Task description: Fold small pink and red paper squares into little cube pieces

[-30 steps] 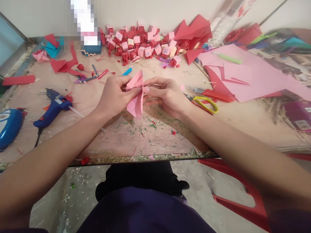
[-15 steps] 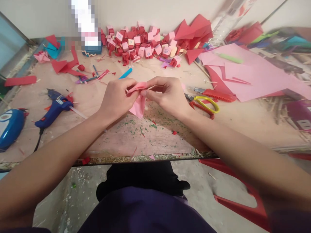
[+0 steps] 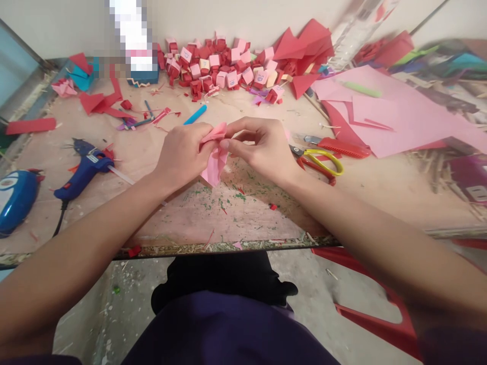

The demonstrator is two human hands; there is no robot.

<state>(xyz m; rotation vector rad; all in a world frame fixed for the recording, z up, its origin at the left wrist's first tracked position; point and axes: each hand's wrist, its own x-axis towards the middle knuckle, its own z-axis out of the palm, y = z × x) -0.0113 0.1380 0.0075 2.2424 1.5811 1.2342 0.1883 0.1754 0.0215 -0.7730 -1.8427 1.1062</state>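
A folded piece of pink paper [image 3: 215,168] is held above the middle of the worktable [image 3: 182,218]. My left hand [image 3: 185,152] is closed on it, pinching its folds between thumb and fingers. Over on the paper's right edge, my right hand [image 3: 262,144] has thumb and fingertips pressed together on the pink sheet. Part of the paper is hidden behind the left fingers. Just beyond my left hand lies a blue stick [image 3: 195,115]. Scissors with yellow and red handles [image 3: 323,161] rest to the right of my right hand.
Small pink and red paper cubes [image 3: 216,66] are heaped along the wall. A blue glue gun [image 3: 81,170] lies left, near a blue and white object [image 3: 17,200]. At right are a red cutter knife [image 3: 338,147] and pink sheets [image 3: 411,116]. Red chair parts [image 3: 380,324] show below the table.
The pink paper has tilted slightly, its upper fold now standing higher and its lower part turned a little to the left. Both hands stay in nearly the same place.
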